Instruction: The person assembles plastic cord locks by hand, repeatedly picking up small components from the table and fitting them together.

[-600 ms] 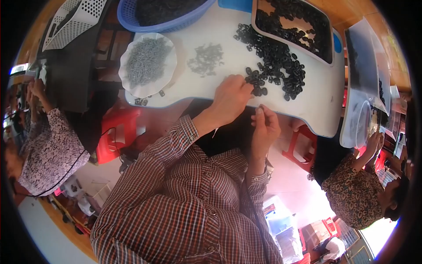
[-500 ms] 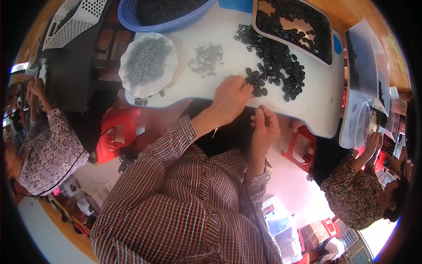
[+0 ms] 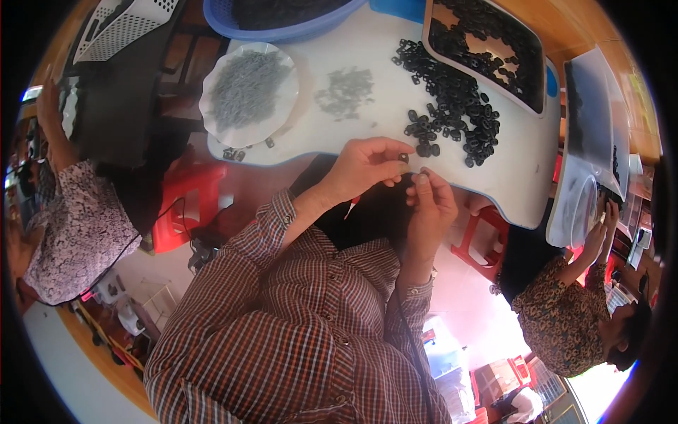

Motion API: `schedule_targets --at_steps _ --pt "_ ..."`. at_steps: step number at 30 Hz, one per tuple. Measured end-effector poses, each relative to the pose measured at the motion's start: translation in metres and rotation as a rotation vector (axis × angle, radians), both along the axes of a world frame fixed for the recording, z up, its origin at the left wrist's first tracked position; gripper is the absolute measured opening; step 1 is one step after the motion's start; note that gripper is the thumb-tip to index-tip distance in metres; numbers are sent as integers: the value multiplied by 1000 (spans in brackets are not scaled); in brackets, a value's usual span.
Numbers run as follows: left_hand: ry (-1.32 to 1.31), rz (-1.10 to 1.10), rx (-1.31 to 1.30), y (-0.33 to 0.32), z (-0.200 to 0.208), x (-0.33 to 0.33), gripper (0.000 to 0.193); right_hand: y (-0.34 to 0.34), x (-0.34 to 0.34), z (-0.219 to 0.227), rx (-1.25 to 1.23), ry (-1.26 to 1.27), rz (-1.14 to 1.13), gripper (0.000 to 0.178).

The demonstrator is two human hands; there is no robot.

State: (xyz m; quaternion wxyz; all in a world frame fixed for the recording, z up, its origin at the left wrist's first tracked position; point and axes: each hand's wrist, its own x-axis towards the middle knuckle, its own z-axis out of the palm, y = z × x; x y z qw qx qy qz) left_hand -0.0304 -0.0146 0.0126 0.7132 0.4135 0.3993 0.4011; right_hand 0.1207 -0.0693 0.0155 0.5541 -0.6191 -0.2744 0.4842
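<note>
In front of the table's near edge, my left hand (image 3: 367, 167) pinches a small black oval part (image 3: 403, 157) between thumb and fingers. Close beside it, my right hand (image 3: 432, 200) has its thumb pressed against its forefinger, and whatever it grips is too small to make out. The fingertips of both hands nearly meet. Beyond them, a heap of similar black oval parts (image 3: 462, 116) spreads over the white table (image 3: 321, 134). To the left lie a scattering of small grey pieces (image 3: 345, 92) and a white scalloped plate (image 3: 288, 106) full of such pieces.
A cream-rimmed tray (image 3: 487, 83) of black parts stands at the far right, and a blue basket (image 3: 282, 33) at the far left. Red stools (image 3: 185, 201) stand below the table's sides. Other people work at left (image 3: 81, 226) and right (image 3: 565, 325).
My left hand has drawn back from the black heap with one oval part, toward my right hand. The table view has shifted slightly to the right.
</note>
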Motion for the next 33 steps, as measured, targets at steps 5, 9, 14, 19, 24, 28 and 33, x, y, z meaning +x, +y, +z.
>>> schedule_targets --at_steps 5,9,14,19,24,28,33 --pt "-115 -43 -77 -3 8 -9 30 -1 -5 8 33 75 5 19" --pt "-167 -40 -92 -5 2 -12 31 -1 -7 14 25 107 14 20" --pt "-359 -37 -162 -8 -1 -14 32 -2 -10 18 58 145 35 18" --pt "-263 -60 -115 -9 2 -17 34 -4 -12 20 72 162 63 18" --pt "-183 -72 -37 -12 -1 -17 36 -5 -15 22 78 177 83 19" --pt "-181 -68 -51 -13 3 -17 32 -5 -16 21 64 158 79 19" --pt "-185 -78 -41 -14 0 -17 34 -5 -17 22 50 141 78 18"
